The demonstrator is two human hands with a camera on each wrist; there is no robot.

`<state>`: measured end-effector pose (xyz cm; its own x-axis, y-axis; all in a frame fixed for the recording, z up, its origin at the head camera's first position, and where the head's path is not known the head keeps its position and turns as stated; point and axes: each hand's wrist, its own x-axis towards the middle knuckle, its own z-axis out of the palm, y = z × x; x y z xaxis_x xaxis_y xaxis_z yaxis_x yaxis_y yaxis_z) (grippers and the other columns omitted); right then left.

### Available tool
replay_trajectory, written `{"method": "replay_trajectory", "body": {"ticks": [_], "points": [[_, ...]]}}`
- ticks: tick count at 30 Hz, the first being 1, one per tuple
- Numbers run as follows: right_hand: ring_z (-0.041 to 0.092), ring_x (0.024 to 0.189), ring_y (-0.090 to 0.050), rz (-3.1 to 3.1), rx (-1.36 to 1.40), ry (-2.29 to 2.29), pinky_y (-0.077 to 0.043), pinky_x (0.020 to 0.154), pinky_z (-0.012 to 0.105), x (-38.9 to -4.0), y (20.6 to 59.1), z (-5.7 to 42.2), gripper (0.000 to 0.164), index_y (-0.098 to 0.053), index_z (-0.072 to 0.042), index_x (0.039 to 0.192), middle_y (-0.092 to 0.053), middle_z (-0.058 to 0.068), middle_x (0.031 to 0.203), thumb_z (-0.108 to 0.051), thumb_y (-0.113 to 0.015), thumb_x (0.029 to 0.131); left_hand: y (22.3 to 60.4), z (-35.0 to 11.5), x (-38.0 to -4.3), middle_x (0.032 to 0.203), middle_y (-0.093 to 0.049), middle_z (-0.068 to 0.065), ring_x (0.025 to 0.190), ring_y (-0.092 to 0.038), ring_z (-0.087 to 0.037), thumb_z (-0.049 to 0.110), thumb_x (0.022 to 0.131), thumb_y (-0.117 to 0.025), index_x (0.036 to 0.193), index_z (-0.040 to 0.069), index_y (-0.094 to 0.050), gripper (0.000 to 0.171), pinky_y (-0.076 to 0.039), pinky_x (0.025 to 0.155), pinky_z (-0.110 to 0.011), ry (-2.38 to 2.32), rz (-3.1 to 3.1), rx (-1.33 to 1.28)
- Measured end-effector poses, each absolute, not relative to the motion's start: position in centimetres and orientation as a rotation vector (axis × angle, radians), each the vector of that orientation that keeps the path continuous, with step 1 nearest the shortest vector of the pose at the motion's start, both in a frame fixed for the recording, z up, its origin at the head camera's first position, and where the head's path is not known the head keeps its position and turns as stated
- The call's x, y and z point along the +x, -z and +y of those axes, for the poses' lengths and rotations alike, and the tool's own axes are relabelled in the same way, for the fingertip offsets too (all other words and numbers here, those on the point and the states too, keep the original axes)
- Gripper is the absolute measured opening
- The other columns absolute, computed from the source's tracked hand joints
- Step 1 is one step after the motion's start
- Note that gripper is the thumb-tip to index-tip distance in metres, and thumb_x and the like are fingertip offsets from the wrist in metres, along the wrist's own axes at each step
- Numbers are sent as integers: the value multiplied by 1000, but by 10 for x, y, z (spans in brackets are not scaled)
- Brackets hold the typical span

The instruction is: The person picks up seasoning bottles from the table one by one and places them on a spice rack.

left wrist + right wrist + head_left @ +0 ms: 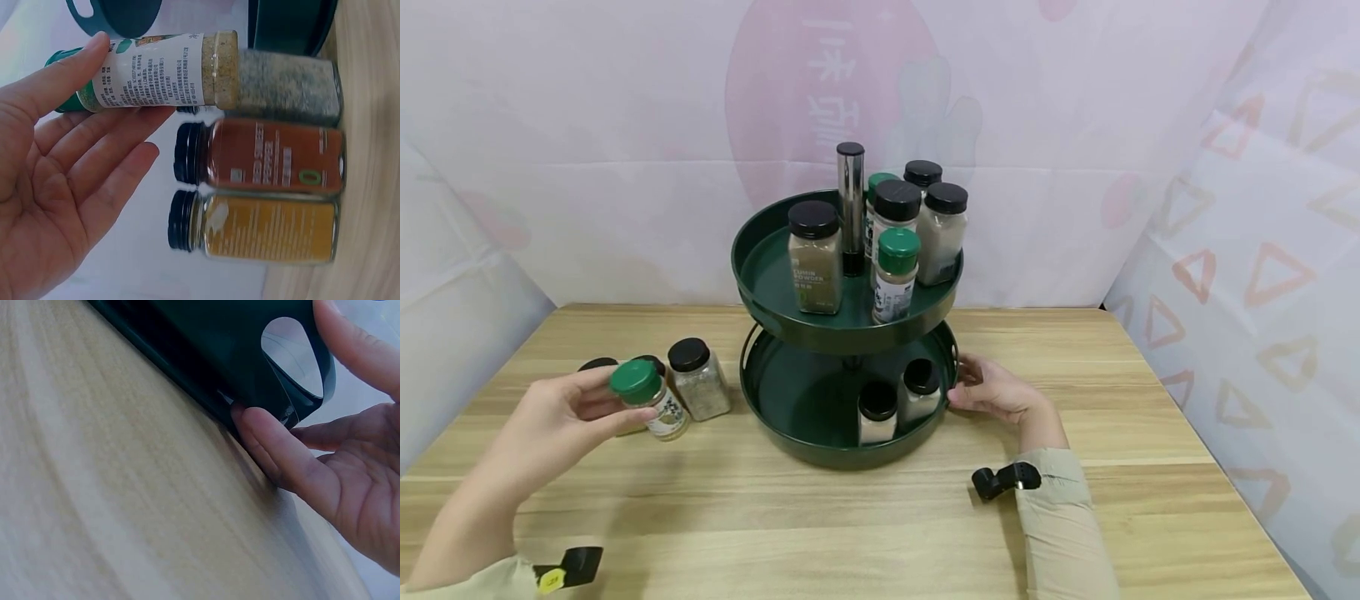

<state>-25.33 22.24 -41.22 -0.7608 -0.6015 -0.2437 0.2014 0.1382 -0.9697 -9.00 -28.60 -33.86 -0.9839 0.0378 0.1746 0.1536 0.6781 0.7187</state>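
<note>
My left hand [568, 417] holds a small spice jar with a green cap [636, 382], thumb on one side and fingers on the other. The left wrist view shows the jar [156, 72] tilted on its side, its pale label facing the camera and its clear base showing speckled seasoning. My right hand [1000, 390] touches the outer wall of the lower tray [820, 454] on its right side. In the right wrist view its fingers [281, 447] lie along the tray's bottom edge, close to the oval handle hole.
Several black-capped jars, including a grey-speckled one [702, 387], stand left of the two-tier dark green rack. In the left wrist view are a red sweet pepper jar [275, 153] and a yellow one [269, 228]. The upper tray [760, 275] bears several jars; two jars stand low right.
</note>
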Motion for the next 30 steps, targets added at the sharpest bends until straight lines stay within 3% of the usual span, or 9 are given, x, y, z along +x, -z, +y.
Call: {"method": "replay_trajectory", "body": {"ticks": [4, 17, 25, 30], "points": [[16, 121, -50, 1810, -388, 1687, -52, 95, 23, -254, 413, 223, 96, 0, 3, 157, -16, 30, 159, -6, -68, 91, 334, -271, -95, 95, -76, 13, 86, -71, 6, 18, 87, -77, 127, 2, -63, 45, -56, 68, -15, 1227, -2737, -230], [19, 123, -48, 1830, -365, 1678, -52, 95, 23, -254, 413, 222, 92, -2, 2, 157, -18, 29, 159, -3, -65, 91, 331, -222, -116, 101, -76, -12, 86, -71, 3, 18, 86, -78, 123, 1, -65, 43, -58, 71, -17, 1313, -2681, -409], [18, 121, -50, 1836, -372, 1677, -52, 95, 23, -252, 412, 222, 95, 0, 3, 157, -17, 30, 160, -6, -68, 91, 340, -194, -131, 110, -74, -13, 93, -73, -3, 20, 86, -78, 125, 2, -65, 45, -59, 78, -21, 1423, -2699, -460], [20, 124, -48, 1837, -374, 1677, -51, 95, 22, -252, 411, 222, 96, 0, 2, 157, -17, 30, 160, -7, -69, 90, 347, -178, -140, 112, -74, -12, 97, -74, -15, 21, 85, -79, 125, 4, -66, 45, -61, 79, -28, 1408, -2693, -516]]}}
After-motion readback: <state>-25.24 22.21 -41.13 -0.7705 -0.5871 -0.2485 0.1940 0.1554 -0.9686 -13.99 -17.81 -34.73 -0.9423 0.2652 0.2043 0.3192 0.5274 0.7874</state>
